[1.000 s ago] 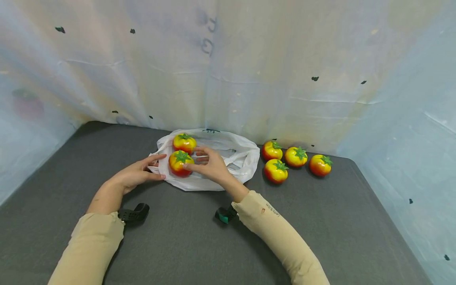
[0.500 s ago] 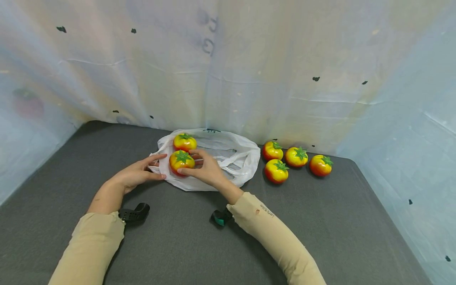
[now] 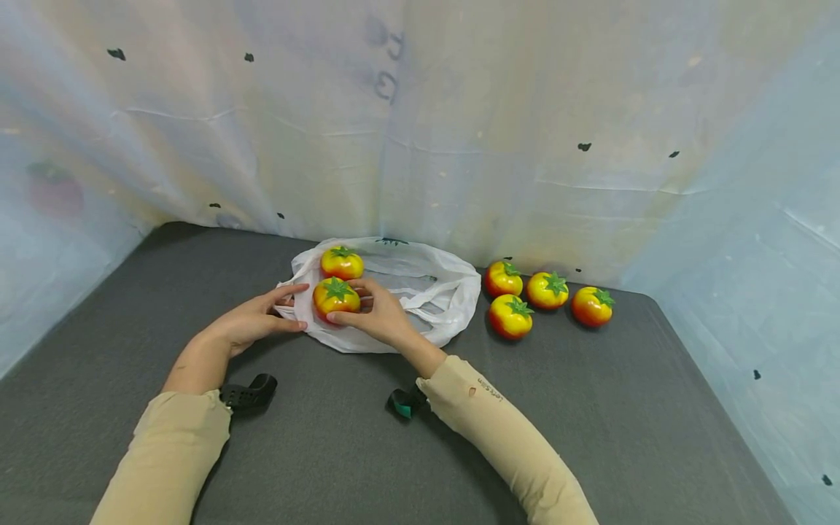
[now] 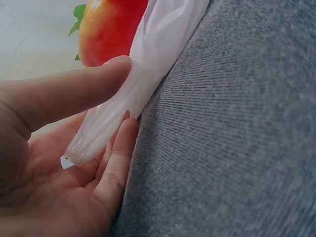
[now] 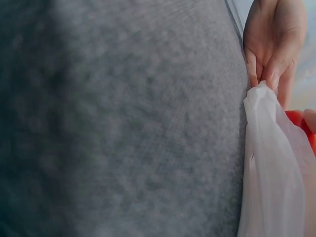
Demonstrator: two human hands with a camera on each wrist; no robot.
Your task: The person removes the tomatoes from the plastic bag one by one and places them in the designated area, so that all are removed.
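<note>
A white plastic bag [image 3: 453,299] lies with its mouth spread wide on the dark grey table. Inside its left end are two yellow-red tomatoes with green leaf tops, a rear tomato [image 3: 341,264] and a front tomato [image 3: 335,297]. My right hand [image 3: 382,315] holds the front one from its right side, thumb at the near side and fingers behind. At the bag's left edge, my left hand [image 3: 244,322] holds gathered plastic between thumb and fingers, as the left wrist view shows. In the right wrist view, only a sliver of my right hand appears at the right edge.
Several more tomatoes lie right of the bag, among them a near tomato [image 3: 510,316] and a rightmost tomato [image 3: 591,306]. A pale sheet [image 3: 459,109] hangs along the table's back edge, and bluish sheets close off both sides.
My right hand has shifted slightly left and nearer, its fingers settling closer round the front tomato. That tomato has barely moved. My left hand stays at the bag's edge.
</note>
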